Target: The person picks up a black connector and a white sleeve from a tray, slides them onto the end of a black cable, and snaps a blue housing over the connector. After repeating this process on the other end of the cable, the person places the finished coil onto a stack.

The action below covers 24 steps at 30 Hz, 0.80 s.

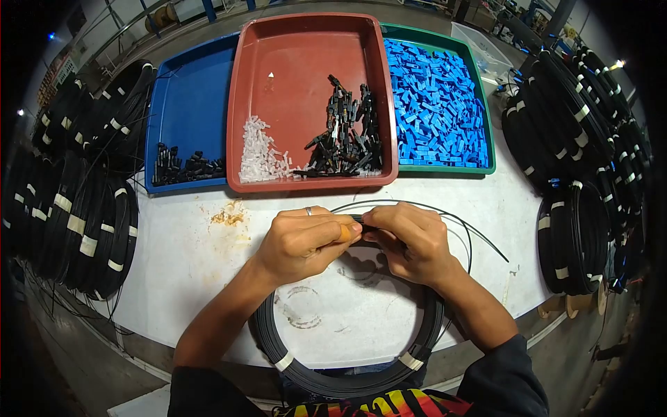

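A coil of thin black cable (347, 384), bound with white tape bands, lies at the front of the table against the person's body. My left hand (306, 240) pinches the black cable at the coil's far side; it wears a ring, and an orange cover is on one digit. Close beside it, my right hand (415, 243) is closed with its fingertips on the same cable, almost touching the left fingertips. What exactly sits between the fingertips is mostly hidden. A loose cable end (490, 244) arcs out behind the right hand and rests on the white table.
Behind the hands stand a red tray (313, 184) with clear and black small parts, a blue tray (187, 62) with black parts, and a green tray (445, 169) full of blue clips. Taped cable coils are stacked left (73, 226) and right (573, 240).
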{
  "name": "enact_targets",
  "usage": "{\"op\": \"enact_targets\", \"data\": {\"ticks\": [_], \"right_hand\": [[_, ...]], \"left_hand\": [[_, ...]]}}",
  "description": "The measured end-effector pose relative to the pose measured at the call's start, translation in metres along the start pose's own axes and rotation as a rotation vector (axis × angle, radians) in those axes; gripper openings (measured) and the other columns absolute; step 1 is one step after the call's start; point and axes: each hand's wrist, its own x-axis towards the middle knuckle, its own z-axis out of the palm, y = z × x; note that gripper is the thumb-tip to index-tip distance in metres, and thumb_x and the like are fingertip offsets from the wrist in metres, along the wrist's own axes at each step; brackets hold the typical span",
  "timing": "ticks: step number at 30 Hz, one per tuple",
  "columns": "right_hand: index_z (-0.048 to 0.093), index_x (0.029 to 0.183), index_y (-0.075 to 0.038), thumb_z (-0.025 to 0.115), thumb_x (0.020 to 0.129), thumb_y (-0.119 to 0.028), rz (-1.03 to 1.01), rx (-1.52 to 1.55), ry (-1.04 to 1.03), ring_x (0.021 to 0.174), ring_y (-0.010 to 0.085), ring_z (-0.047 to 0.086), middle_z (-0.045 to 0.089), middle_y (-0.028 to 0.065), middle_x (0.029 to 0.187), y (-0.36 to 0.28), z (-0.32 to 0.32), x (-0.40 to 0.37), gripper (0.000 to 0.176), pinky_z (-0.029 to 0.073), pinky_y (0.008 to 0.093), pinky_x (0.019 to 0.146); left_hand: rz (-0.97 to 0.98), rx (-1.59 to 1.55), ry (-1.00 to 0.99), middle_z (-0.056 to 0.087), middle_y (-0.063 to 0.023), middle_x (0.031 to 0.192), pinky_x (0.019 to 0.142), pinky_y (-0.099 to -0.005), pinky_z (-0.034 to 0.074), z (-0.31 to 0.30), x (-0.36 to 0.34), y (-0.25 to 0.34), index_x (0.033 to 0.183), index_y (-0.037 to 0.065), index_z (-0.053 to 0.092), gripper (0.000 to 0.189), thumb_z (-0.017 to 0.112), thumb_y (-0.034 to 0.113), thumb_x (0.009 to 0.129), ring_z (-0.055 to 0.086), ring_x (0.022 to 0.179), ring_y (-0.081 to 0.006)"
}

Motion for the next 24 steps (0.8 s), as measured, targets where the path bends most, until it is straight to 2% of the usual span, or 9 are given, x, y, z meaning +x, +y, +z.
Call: {"op": "enact_targets", "data": {"ticks": [4, 6, 16, 18, 21, 24], "right_hand": [[0.068, 0.099, -0.002, 0.075, 0.076, 0.006, -0.002, -0.032, -0.045, 0.070, 0.0279, 0.069, 0.070, 0.0107, 0.081, 0.0015, -0.0018, -0.0037, 0.025, 0.054, 0.0380, 0.059], [0.069, 0.098, -0.002, 0.078, 0.075, 0.004, 0.131, 0.003, -0.114, 0.068, 0.0273, 0.069, 0.070, 0.0104, 0.081, 0.0002, -0.0016, -0.0059, 0.025, 0.054, 0.0372, 0.059], [0.071, 0.093, -0.002, 0.081, 0.077, 0.001, 0.048, 0.049, -0.014, 0.068, 0.0271, 0.070, 0.071, 0.0122, 0.079, 0.0004, -0.0018, -0.0036, 0.018, 0.054, 0.0358, 0.060], [0.072, 0.092, -0.002, 0.081, 0.077, 0.001, 0.177, 0.102, -0.090, 0.068, 0.0260, 0.071, 0.072, 0.0109, 0.080, 0.0003, -0.0015, -0.0072, 0.018, 0.054, 0.0358, 0.060], [0.073, 0.092, -0.002, 0.081, 0.077, 0.001, 0.230, 0.141, -0.103, 0.067, 0.0237, 0.069, 0.072, 0.0092, 0.081, -0.0014, -0.0031, -0.0029, 0.018, 0.052, 0.0342, 0.057], [0.072, 0.091, -0.003, 0.079, 0.073, 0.003, 0.167, 0.112, -0.064, 0.070, 0.0230, 0.068, 0.073, 0.0083, 0.083, -0.0026, -0.0077, 0.0008, 0.020, 0.051, 0.0342, 0.061]], "left_hand": [[0.021, 0.017, -0.003, 0.077, -0.0135, 0.083, 0.064, -0.0302, 0.058, 0.0020, -0.0018, -0.0013, 0.080, -0.001, 0.072, 0.015, 0.085, -0.006, 0.075, 0.074, 0.070, -0.0222], [0.054, 0.035, 0.001, 0.077, -0.0134, 0.083, 0.064, -0.0302, 0.058, 0.0027, -0.0021, -0.0017, 0.080, -0.001, 0.072, 0.015, 0.085, -0.005, 0.075, 0.073, 0.069, -0.0220], [0.023, 0.001, -0.022, 0.077, -0.0131, 0.082, 0.062, -0.0294, 0.057, 0.0003, -0.0007, 0.0002, 0.082, 0.000, 0.074, 0.014, 0.085, -0.005, 0.076, 0.073, 0.068, -0.0210], [0.052, 0.024, -0.038, 0.077, -0.0133, 0.082, 0.062, -0.0295, 0.057, 0.0003, -0.0012, 0.0000, 0.082, 0.000, 0.073, 0.014, 0.085, -0.005, 0.076, 0.073, 0.067, -0.0211], [0.089, 0.047, -0.052, 0.077, -0.0137, 0.082, 0.062, -0.0301, 0.058, 0.0004, -0.0016, -0.0017, 0.083, 0.000, 0.074, 0.014, 0.084, -0.005, 0.076, 0.073, 0.067, -0.0213], [0.025, -0.004, -0.017, 0.077, -0.0140, 0.083, 0.062, -0.0297, 0.058, -0.0007, -0.0007, -0.0008, 0.084, -0.001, 0.074, 0.014, 0.084, -0.006, 0.075, 0.073, 0.067, -0.0217]]}}
